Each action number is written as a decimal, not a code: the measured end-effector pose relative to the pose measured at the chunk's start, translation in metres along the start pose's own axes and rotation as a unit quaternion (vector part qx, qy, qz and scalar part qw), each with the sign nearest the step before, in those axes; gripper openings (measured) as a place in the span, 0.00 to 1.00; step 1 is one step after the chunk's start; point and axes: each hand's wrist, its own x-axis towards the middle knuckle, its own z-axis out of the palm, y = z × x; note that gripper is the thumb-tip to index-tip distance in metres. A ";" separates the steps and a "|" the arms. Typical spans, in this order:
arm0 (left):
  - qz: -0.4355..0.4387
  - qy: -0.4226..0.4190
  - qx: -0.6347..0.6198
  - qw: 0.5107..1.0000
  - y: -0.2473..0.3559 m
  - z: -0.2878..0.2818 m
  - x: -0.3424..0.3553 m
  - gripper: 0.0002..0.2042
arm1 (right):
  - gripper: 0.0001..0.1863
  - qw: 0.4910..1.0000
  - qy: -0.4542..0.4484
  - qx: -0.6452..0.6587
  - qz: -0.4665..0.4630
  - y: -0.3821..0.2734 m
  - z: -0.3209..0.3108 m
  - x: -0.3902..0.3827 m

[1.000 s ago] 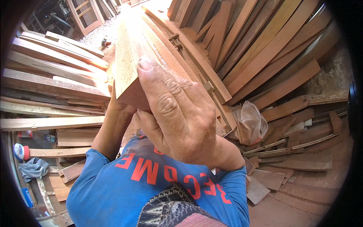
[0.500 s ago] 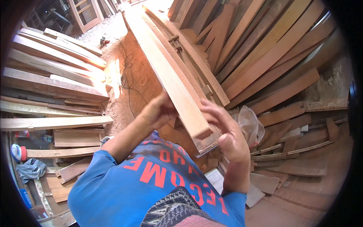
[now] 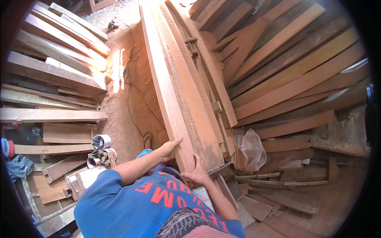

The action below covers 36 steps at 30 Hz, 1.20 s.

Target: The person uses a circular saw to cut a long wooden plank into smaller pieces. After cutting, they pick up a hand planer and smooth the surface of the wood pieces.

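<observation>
Left fingers (image 3: 170,146), partly hidden, hold the beam (image 3: 173,115), its far end cropped.

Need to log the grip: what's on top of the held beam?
The left hand has its thumb on the beam; the right hand covers part of its near end, hiding the wood there.

Glare bleaches the far floor (image 3: 124,12), with dimmer light rightward and bent, black-rimmed edges.

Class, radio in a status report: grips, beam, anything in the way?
Left grip, right grip: holding beam at its near end. Beam extending away, toward picture top. Possible obstruction: dusty board close along its right.
</observation>
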 end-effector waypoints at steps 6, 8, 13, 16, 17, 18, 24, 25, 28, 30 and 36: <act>-0.006 0.239 0.148 0.960 -0.027 -0.053 0.046 0.41 | 0.61 0.969 0.093 -0.223 0.053 -0.001 0.081 0.023; -0.037 0.267 0.199 0.942 -0.021 -0.057 0.045 0.41 | 0.61 0.972 0.098 -0.207 0.054 0.009 0.097 0.031; -0.037 0.248 0.228 0.941 -0.033 -0.099 0.065 0.40 | 0.60 0.967 0.089 -0.228 0.074 0.005 0.110 0.036; -0.050 0.254 0.220 0.940 -0.032 -0.112 0.066 0.39 | 0.60 0.965 0.091 -0.235 0.067 0.009 0.121 0.039; -0.043 0.247 0.222 0.942 -0.028 -0.112 0.063 0.38 | 0.61 0.965 0.094 -0.236 0.067 0.007 0.125 0.040; -0.039 0.243 0.219 0.944 -0.026 -0.106 0.051 0.38 | 0.61 0.965 0.090 -0.238 0.066 0.007 0.129 0.038; -0.020 0.217 0.224 0.950 -0.018 -0.117 0.043 0.35 | 0.62 0.966 0.090 -0.231 0.070 -0.008 0.133 0.035; -0.003 0.220 0.253 0.942 -0.016 -0.110 0.048 0.36 | 0.61 0.964 0.089 -0.239 0.071 -0.012 0.124 0.037; -0.016 0.144 0.273 0.951 0.026 -0.032 0.034 0.46 | 0.61 0.949 0.134 -0.281 0.060 -0.005 0.079 0.051; -0.036 0.177 0.400 0.898 0.052 -0.031 0.060 0.49 | 0.63 0.958 0.073 -0.255 0.104 -0.001 0.033 0.078; 0.101 0.131 0.575 0.801 0.059 -0.099 0.075 0.45 | 0.63 0.955 0.117 -0.257 0.096 0.064 -0.033 0.133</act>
